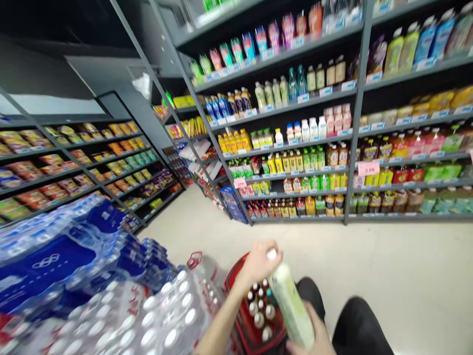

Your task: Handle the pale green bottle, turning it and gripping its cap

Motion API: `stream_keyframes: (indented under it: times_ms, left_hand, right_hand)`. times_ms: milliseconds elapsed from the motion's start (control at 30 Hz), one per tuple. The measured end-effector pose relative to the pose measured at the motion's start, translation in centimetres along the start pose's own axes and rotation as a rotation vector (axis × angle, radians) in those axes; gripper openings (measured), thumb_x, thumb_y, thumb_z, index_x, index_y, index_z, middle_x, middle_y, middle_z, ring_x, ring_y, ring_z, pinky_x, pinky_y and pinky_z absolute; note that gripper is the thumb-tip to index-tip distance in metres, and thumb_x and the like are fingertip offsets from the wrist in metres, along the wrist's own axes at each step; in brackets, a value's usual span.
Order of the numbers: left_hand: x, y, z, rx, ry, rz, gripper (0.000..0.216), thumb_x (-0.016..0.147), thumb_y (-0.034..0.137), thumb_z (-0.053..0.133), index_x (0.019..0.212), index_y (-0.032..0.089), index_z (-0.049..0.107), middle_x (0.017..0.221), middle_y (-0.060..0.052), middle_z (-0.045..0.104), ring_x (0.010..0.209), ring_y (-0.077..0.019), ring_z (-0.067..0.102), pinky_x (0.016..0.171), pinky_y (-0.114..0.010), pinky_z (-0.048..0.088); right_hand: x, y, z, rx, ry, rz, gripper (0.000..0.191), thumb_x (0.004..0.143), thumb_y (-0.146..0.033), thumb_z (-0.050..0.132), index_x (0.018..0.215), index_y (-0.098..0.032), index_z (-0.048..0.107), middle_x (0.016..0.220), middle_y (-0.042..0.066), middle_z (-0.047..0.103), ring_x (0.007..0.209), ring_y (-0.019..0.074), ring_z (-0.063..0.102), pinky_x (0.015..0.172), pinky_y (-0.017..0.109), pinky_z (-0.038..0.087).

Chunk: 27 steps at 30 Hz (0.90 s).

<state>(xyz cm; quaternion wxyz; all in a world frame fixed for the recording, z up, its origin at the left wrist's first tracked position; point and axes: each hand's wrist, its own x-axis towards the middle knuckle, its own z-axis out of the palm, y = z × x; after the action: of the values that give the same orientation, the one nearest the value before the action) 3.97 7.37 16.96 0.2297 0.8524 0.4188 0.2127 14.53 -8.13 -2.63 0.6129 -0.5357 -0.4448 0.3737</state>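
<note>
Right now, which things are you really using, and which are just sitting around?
In use:
left hand and right hand, both holding the pale green bottle
red basket of bottles

Just there:
wrapped water packs
drink shelves
snack shelves

Two hands, one pale green bottle, one red basket, perhaps eight capped bottles inside.

A shop aisle with a pale floor. Dark metal shelves hold rows of bottled drinks on the right; snack shelves line the left. Shrink-wrapped water packs are stacked at lower left.
</note>
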Motion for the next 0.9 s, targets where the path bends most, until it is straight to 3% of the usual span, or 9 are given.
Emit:
stream_keyframes:
  times_ms: [67,133,367,500,633,800,900]
  left_hand:
    - [2.3,0.5,-0.4,-0.034,0.040,0.036,0.022,0.081,0.033,0.057,0.064,0.018,0.059,0.067,0.000,0.063,0.070,-0.0161,0.058,0.074,-0.028,0.041]
    - [4.3,0.9,-0.6,-0.062,0.063,0.040,0.023,0.080,0.034,0.058,0.063,0.018,0.058,0.065,0.001,0.061,0.067,-0.0148,0.055,0.070,-0.027,0.039]
    - [7.5,2.5,-1.3,-0.083,0.070,0.078,0.025,0.084,0.035,0.059,0.066,0.018,0.060,0.066,0.002,0.062,0.064,-0.0138,0.051,0.065,-0.026,0.037]
    - [7.5,2.5,-1.4,-0.032,-0.020,0.196,0.027,0.093,0.039,0.053,0.078,0.019,0.064,0.071,0.001,0.063,0.065,-0.0142,0.052,0.065,-0.027,0.036]
    - [7.6,1.0,-0.6,-0.073,-0.129,0.316,0.025,0.098,0.038,0.048,0.092,0.021,0.066,0.091,-0.004,0.067,0.082,-0.0183,0.058,0.074,-0.027,0.040]
    - [7.9,-1.2,1.7,-0.081,-0.165,0.176,0.021,0.096,0.036,0.050,0.087,0.021,0.061,0.089,-0.003,0.061,0.083,-0.0186,0.055,0.079,-0.030,0.041]
    - [7.3,-1.5,2.9,-0.091,-0.207,0.057,0.023,0.084,0.041,0.067,0.086,0.021,0.056,0.088,0.000,0.057,0.081,-0.0175,0.053,0.077,-0.029,0.041]
  right_hand:
    - [0.9,-1.5,-0.4,0.059,-0.093,0.059,0.070,0.064,-0.031,0.083,0.129,-0.026,0.058,0.120,0.010,0.074,0.109,0.0350,0.071,0.092,0.046,0.061]
    - [2.1,-2.9,-1.1,0.081,-0.110,0.053,0.074,0.065,-0.029,0.084,0.131,-0.021,0.054,0.123,0.012,0.072,0.111,0.0329,0.069,0.098,0.046,0.057]
    - [4.8,-4.6,-3.3,0.057,-0.079,-0.018,0.075,0.069,-0.032,0.087,0.134,-0.022,0.052,0.127,0.011,0.068,0.116,0.0306,0.065,0.107,0.048,0.051]
    - [5.1,-3.6,-3.9,-0.077,0.071,-0.072,0.072,0.069,-0.032,0.086,0.133,-0.023,0.052,0.130,0.011,0.064,0.118,0.0310,0.063,0.105,0.048,0.052]
    - [5.4,-2.0,-4.3,-0.322,0.321,-0.190,0.059,0.075,-0.027,0.077,0.129,-0.023,0.054,0.123,0.012,0.059,0.113,0.0311,0.063,0.096,0.048,0.056]
    - [5.7,0.7,-4.6,-0.451,0.404,-0.206,0.053,0.077,-0.020,0.068,0.128,-0.022,0.055,0.120,0.013,0.058,0.111,0.0318,0.064,0.093,0.050,0.058]
    - [5.2,3.3,-4.0,-0.374,0.384,-0.112,0.055,0.075,-0.021,0.067,0.129,-0.026,0.058,0.122,0.011,0.062,0.111,0.0325,0.068,0.095,0.050,0.060]
